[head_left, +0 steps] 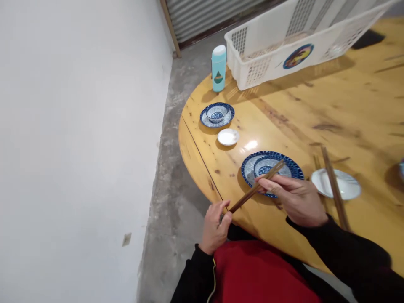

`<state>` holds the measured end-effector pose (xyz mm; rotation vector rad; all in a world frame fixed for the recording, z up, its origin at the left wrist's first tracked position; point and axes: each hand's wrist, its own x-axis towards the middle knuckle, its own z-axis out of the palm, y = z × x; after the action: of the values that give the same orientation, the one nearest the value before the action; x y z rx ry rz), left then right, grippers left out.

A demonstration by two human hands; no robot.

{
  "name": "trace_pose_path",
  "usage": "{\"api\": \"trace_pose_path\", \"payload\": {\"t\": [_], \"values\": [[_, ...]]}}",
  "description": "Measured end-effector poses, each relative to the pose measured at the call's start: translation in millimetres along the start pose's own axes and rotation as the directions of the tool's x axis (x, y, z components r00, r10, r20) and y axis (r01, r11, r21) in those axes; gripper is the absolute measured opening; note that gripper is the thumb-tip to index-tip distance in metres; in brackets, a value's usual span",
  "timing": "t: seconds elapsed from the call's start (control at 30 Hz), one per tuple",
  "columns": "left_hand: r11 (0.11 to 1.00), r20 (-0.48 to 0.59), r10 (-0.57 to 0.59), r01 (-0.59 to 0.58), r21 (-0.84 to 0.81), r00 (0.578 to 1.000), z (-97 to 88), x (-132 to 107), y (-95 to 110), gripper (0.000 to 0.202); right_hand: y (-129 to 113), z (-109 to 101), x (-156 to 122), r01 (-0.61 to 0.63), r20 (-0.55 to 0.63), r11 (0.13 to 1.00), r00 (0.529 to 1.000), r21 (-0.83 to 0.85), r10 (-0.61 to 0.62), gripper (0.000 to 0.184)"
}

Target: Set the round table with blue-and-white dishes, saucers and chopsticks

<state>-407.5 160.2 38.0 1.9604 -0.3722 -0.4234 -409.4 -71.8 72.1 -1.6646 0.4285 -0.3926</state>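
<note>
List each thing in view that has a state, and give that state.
Right hand: closed on held chopsticks
Left hand: half-curled, grip unclear
Held chopsticks: together, slanted
Second chopsticks: lying across right dish
Right dish: upright
Left dish: upright
Near bowl: upright on near plate
Far bowl: upright on far plate
Bottle: upright, lid on
Basket: upright, open-topped

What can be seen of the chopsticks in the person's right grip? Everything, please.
The chopsticks are slim, straight, brown and wood-like, apparently a pair lying side by side. They slant across the view, pinched by the right grip. The far end overlaps the blue-and-white bowl in view; the near end is at the left grip, contact there unclear.
</note>
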Motion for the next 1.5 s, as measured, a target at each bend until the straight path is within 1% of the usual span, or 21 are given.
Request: {"api": "trace_pose_path", "payload": {"t": [0.07,0.13,0.23,0.33,0.47,0.57,0.7,0.83,0.87,0.97,1.07,1.13,1.2,1.3,1.4,1.5], "values": [[0.999,0.079,-0.047,0.046,0.014,0.996,-5.0,14.6,4.1,0.037,6.4,13.8,11.8,-0.078,0.013,0.994,0.997,0.074,0.077,0.024],[0.994,0.142,-0.102,0.106,-0.017,0.985,-7.8,26.4,4.7,0.042,13.6,22.5,24.8,-0.165,0.004,0.976,0.986,0.141,0.167,0.028],[0.973,0.220,-0.174,0.202,-0.114,0.960,-9.5,41.5,2.7,0.049,23.3,28.2,43.9,-0.286,-0.034,0.922,0.952,0.259,0.305,0.032],[0.928,0.310,-0.240,0.311,-0.203,0.920,-12.2,58.1,2.2,0.058,28.6,28.7,59.6,-0.351,-0.071,0.863,0.913,0.363,0.402,0.034],[0.901,0.374,-0.256,0.360,-0.242,0.891,-21.4,89.0,4.5,0.065,31.1,29.6,77.5,-0.363,-0.118,0.841,0.890,0.401,0.440,0.033],[0.897,0.421,-0.245,0.368,-0.243,0.874,-31.9,117.9,2.7,0.065,33.8,35.4,94.5,-0.350,-0.197,0.843,0.868,0.409,0.456,0.036],[0.907,0.505,-0.185,0.345,-0.244,0.843,-50.6,161.8,-7.7,0.062,37.7,51.0,126.2,-0.326,-0.323,0.833,0.810,0.447,0.490,0.037],[0.917,0.587,-0.156,0.337,-0.214,0.795,-69.4,211.7,-19.1,0.052,42.9,70.1,164.4,-0.347,-0.400,0.824,0.746,0.448,0.532,0.027],[0.921,0.593,-0.155,0.333,-0.203,0.790,-72.7,224.7,-21.4,0.048,45.1,74.6,174.3,-0.354,-0.414,0.825,0.736,0.441,0.537,0.024],[0.931,0.586,-0.151,0.314,-0.188,0.796,-77.0,262.1,-27.6,0.037,53.9,85.5,203.2,-0.367,-0.446,0.826,0.709,0.428,0.546,0.017],[0.936,0.578,-0.154,0.306,-0.174,0.802,-74.2,291.8,-33.4,0.028,63.8,91.1,229.0,-0.373,-0.471,0.830,0.692,0.415,0.547,0.013],[0.934,0.572,-0.164,0.314,-0.174,0.804,-69.7,305.1,-37.7,0.023,70.5,92.4,243.0,-0.376,-0.488,0.836,0.685,0.400,0.541,0.012],[0.924,0.563,-0.178,0.334,-0.187,0.807,-64.4,313.3,-42.6,0.021,77.4,92.9,254.0,-0.380,-0.505,0.843,0.678,0.381,0.534,0.011],[0.904,0.551,-0.216,0.378,-0.198,0.806,-57.2,319.4,-51.6,0.023,88.7,94.6,264.5,-0.390,-0.515,0.848,0.675,0.358,0.528,0.011],[0.892,0.545,-0.250,0.409,-0.191,0.801,-53.6,322.8,-60.8,0.028,99.6,98.1,269.3,-0.410,-0.493,0.844,0.686,0.346,0.535,0.013],[0.885,0.552,-0.252,0.420,-0.202,0.795,-52.6,325.3,-67.8,0.029,107.7,101.5,270.8,-0.427,-0.478,0.839,0.690,0.338,0.544,0.021]]}}
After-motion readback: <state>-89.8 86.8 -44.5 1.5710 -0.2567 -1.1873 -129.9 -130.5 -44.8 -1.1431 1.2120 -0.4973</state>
